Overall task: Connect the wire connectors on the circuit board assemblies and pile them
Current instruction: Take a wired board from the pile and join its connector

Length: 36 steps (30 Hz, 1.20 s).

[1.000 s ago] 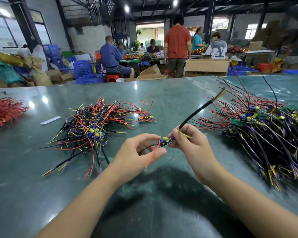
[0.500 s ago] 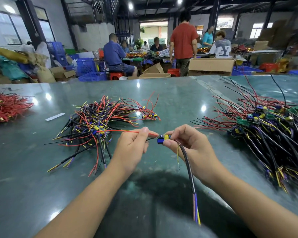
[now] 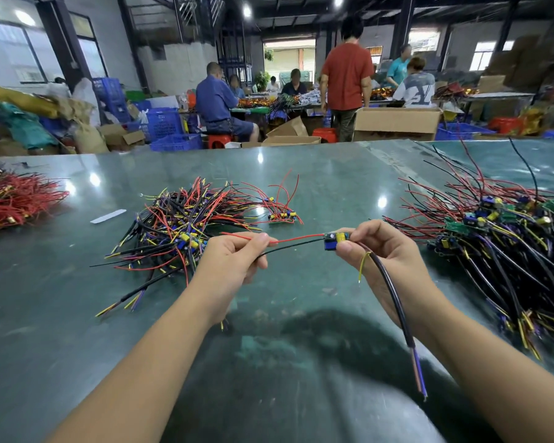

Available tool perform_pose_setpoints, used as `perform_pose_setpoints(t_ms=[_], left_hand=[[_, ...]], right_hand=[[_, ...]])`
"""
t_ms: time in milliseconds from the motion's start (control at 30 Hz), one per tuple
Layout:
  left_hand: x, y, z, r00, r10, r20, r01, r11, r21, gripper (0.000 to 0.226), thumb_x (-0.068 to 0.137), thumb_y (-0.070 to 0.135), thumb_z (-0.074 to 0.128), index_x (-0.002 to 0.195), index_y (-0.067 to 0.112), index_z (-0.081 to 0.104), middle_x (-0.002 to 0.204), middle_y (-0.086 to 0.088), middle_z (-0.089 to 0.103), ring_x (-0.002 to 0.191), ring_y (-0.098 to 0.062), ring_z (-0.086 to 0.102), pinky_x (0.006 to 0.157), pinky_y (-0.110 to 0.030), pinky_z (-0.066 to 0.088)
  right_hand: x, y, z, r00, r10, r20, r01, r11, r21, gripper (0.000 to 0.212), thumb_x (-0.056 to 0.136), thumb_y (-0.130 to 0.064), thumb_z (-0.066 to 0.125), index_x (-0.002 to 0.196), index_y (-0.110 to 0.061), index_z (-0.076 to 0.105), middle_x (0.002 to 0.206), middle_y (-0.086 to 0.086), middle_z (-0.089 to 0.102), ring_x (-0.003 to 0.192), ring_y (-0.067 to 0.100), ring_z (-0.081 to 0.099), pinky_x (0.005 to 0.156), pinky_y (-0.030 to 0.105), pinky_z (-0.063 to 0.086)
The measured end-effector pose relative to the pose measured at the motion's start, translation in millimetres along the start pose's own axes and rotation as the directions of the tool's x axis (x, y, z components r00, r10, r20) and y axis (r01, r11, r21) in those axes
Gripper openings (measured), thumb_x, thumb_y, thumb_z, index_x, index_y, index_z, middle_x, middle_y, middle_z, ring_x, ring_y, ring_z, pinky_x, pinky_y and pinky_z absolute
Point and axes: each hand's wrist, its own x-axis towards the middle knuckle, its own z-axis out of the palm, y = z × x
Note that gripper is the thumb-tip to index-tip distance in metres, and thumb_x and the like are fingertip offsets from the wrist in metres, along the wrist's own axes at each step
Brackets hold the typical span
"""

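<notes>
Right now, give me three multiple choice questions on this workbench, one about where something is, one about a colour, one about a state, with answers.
1. Where does the small circuit board sit?
A. in the right hand's fingertips
B. flat on the table
C. on the left pile

2. Which wire colours does the left hand pinch?
A. yellow and purple
B. red and black
C. green and white

3. How does the thick black cable lie?
A. coiled on the table
B. hanging down from the right hand
C. tucked in the right pile

Answers: 1 A, thumb and fingers pinch the board above the table. 2 B, both run from the board into that hand. 3 B, it droops along the right forearm.
</notes>
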Motion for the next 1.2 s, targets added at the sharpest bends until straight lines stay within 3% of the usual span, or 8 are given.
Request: perform_pose_setpoints(t_ms=[167, 267, 467, 767, 933, 1100, 1133, 1200], left_hand=[[4, -6, -5, 0.993, -0.117, -0.011, 0.116, 0.989, -0.088, 0.008, 0.085, 0.012, 0.065, 0.082, 0.008, 0.071, 0.056, 0.002, 0.062, 0.042, 0.000, 0.044, 0.041, -0.008, 0.035], [7, -7, -9, 0.990, -0.140, -0.025, 0.138, 0.989, -0.059, 0.009, 0.086, 0.013, 0.065, 0.082, 0.007, 0.070, 0.052, 0.002, 0.056, 0.038, -0.002, 0.038, 0.038, -0.010, 0.031], [9, -10, -12, 0.999, -0.035, -0.037, 0.038, 0.995, 0.087, 0.023, 0.095, 0.018, 0.054, 0.083, 0.005, 0.068, 0.044, 0.008, 0.030, 0.039, -0.005, 0.021, 0.039, -0.015, 0.018], [11, -11, -16, 0.983, 0.101, -0.154, -0.074, 0.983, 0.170, 0.020, 0.092, 0.014, 0.059, 0.077, 0.015, 0.071, 0.045, 0.008, 0.046, 0.044, -0.004, 0.036, 0.045, -0.014, 0.031], [13, -7, -15, 0.990, -0.023, -0.142, 0.008, 0.995, -0.104, 0.020, 0.091, 0.015, 0.059, 0.076, 0.008, 0.070, 0.043, 0.007, 0.042, 0.041, -0.005, 0.031, 0.042, -0.014, 0.029], [12, -1, -13, 0.986, -0.102, -0.129, 0.060, 0.954, -0.293, 0.018, 0.091, 0.014, 0.057, 0.079, 0.005, 0.067, 0.043, 0.006, 0.036, 0.039, -0.004, 0.029, 0.039, -0.013, 0.025], [11, 0, -11, 0.982, -0.151, -0.111, 0.095, 0.911, -0.401, 0.018, 0.091, 0.016, 0.056, 0.080, 0.006, 0.065, 0.043, 0.007, 0.036, 0.038, -0.003, 0.029, 0.038, -0.012, 0.026], [6, 5, -8, 0.966, -0.258, -0.008, 0.185, 0.712, -0.678, 0.018, 0.086, 0.025, 0.059, 0.079, 0.009, 0.065, 0.046, 0.007, 0.038, 0.040, -0.003, 0.033, 0.038, -0.011, 0.030]], right_hand=[[2, -3, -14, 0.999, 0.040, -0.005, -0.040, 0.994, -0.101, 0.020, 0.065, -0.008, 0.072, 0.076, -0.010, 0.056, 0.082, 0.001, 0.072, 0.078, 0.010, 0.068, 0.075, 0.016, 0.051], [4, -2, -16, 0.998, 0.063, 0.005, -0.062, 0.990, -0.125, 0.019, 0.064, -0.008, 0.072, 0.075, -0.010, 0.056, 0.081, 0.001, 0.073, 0.076, 0.010, 0.068, 0.074, 0.016, 0.051], [6, -1, -21, 0.997, 0.080, -0.007, -0.080, 0.988, -0.134, 0.020, 0.064, -0.008, 0.072, 0.075, -0.010, 0.056, 0.080, 0.001, 0.072, 0.075, 0.009, 0.067, 0.073, 0.015, 0.051], [4, -1, -17, 0.993, 0.108, -0.038, -0.112, 0.985, -0.135, 0.018, 0.071, 0.002, 0.069, 0.076, -0.008, 0.056, 0.077, 0.000, 0.072, 0.072, 0.008, 0.067, 0.073, 0.016, 0.052], [3, -8, -9, 0.979, 0.202, -0.031, -0.187, 0.945, 0.268, 0.012, 0.070, -0.003, 0.065, 0.069, -0.015, 0.061, 0.077, 0.003, 0.071, 0.074, 0.013, 0.070, 0.073, 0.021, 0.055], [-1, -10, -4, 0.967, 0.251, 0.040, -0.249, 0.910, 0.331, 0.016, 0.073, -0.001, 0.062, 0.068, -0.016, 0.063, 0.079, 0.005, 0.071, 0.076, 0.014, 0.070, 0.070, 0.021, 0.056], [-1, -9, -2, 0.969, 0.245, 0.033, -0.242, 0.916, 0.321, 0.014, 0.073, -0.001, 0.063, 0.071, -0.015, 0.061, 0.080, 0.005, 0.071, 0.076, 0.014, 0.070, 0.070, 0.022, 0.055], [-1, -7, 2, 0.972, 0.234, 0.011, -0.225, 0.922, 0.316, 0.013, 0.072, 0.000, 0.063, 0.075, -0.012, 0.058, 0.082, 0.006, 0.071, 0.077, 0.014, 0.070, 0.071, 0.022, 0.055]])
